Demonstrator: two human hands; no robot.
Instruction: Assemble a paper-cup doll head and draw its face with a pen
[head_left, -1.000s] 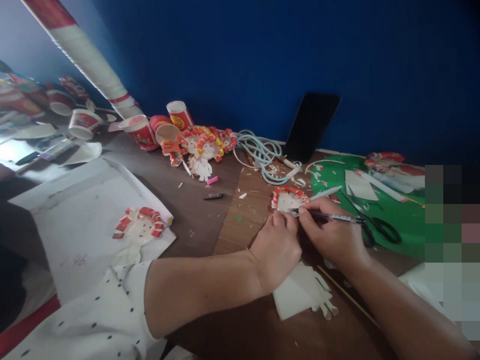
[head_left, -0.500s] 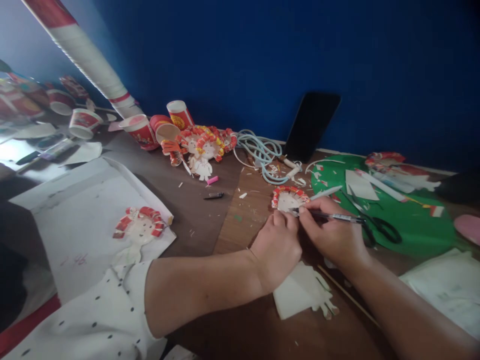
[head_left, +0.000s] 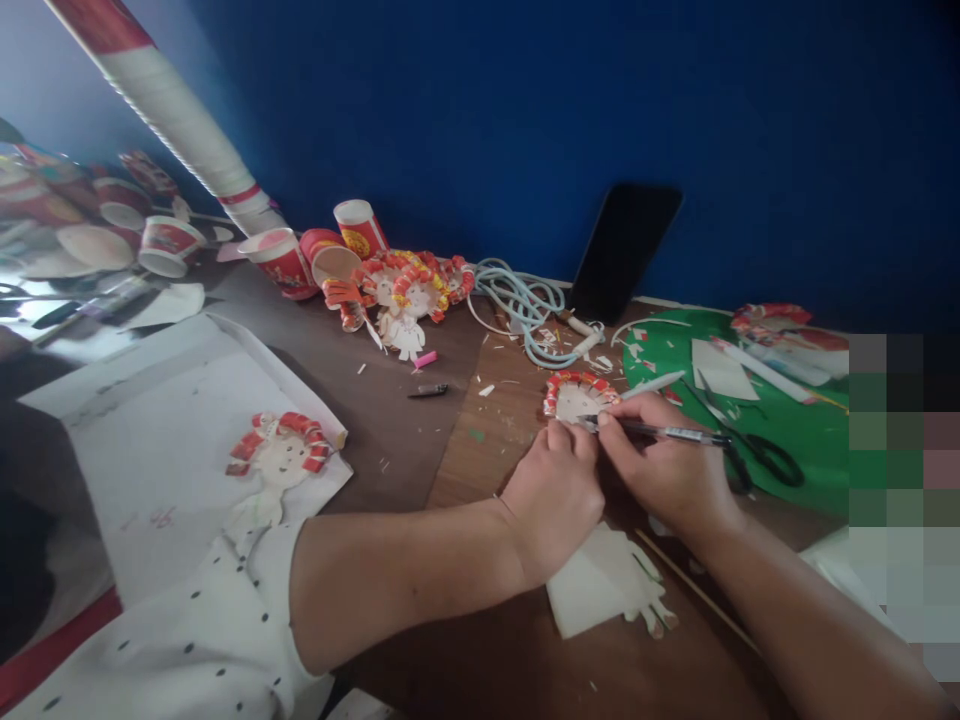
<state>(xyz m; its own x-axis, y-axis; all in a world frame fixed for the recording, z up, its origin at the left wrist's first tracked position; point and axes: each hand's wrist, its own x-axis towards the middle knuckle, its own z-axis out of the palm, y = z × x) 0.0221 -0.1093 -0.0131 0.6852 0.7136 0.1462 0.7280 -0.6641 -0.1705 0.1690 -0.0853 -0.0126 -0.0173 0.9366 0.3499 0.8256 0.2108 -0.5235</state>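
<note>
Pinching one black pen (head_left: 679,434), my right fingers (head_left: 616,440) have its tip at the lower part of one paper figure (head_left: 576,402) with a red-banded rim. That figure lies on the tabletop (head_left: 480,480), just beyond my left fingers (head_left: 559,440), which are bunched together at its lower edge; whether they pinch it or only press it down, I cannot tell. My right fingers are close beside it, on its right.

Below my left wrist I count one white card (head_left: 585,590) with a cut-out edge. One second figure (head_left: 289,460) rests on one white sheet (head_left: 150,430), well to my left. Beyond my hands are one pink piece (head_left: 424,359), one black cap (head_left: 429,390), one coiled cable (head_left: 525,300) and one phone (head_left: 626,250); right of them, one pair of scissors (head_left: 776,462) lies partly on one green mat (head_left: 810,425). The figures heaped farther back overlap too much to count.
</note>
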